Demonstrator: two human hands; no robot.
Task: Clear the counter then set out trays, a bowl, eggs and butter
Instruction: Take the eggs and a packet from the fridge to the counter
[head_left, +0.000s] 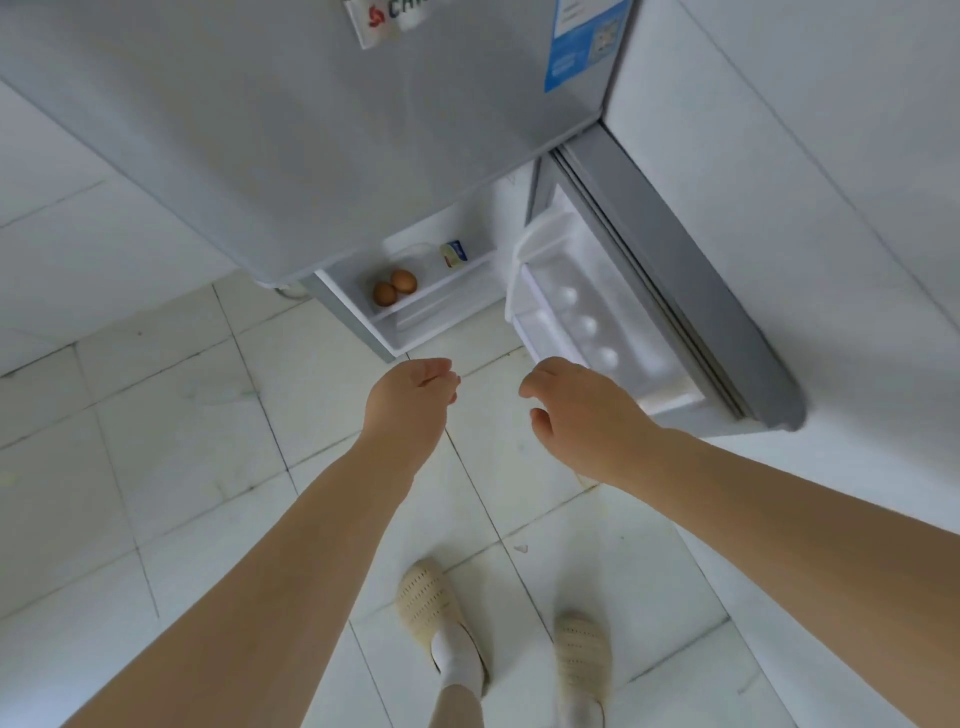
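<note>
**Two eggs and one butter pack, lower fridge shelf, not yet collected**

Item 1: eggs (395, 287), quantity two, brown, smooth-shelled, touching each other. They lie at the left front of the shelf (441, 291) inside the open lower compartment of the fridge (291, 145). The pair lines up on a slant, one egg nearer the shelf lip, the other behind and to its right.

Item 2: butter (453, 254), one small pack, pale yellow with a blue end, lying further back on the same shelf and right of the eggs, apart from them. Its print is too small to read.

Item 3: left hand (415, 387), bare, held out over the floor tiles (156, 415) ahead of the fridge opening, fingers loosely curled with nothing in them.

Item 4: right hand (571, 400), bare, likewise holding nothing, fingers relaxed and bent downward, just beside the inner rack of the open door (691, 291).

Relation governing the coming move: both items lie forward of and beyond the hands, inside the compartment. The eggs sit almost straight ahead of the left hand, which is judged the nearer; the butter lies between the lines of the two hands, so either could reach it.

Handling note: the eggs are round and loose on the shelf and may roll if nudged.
</note>
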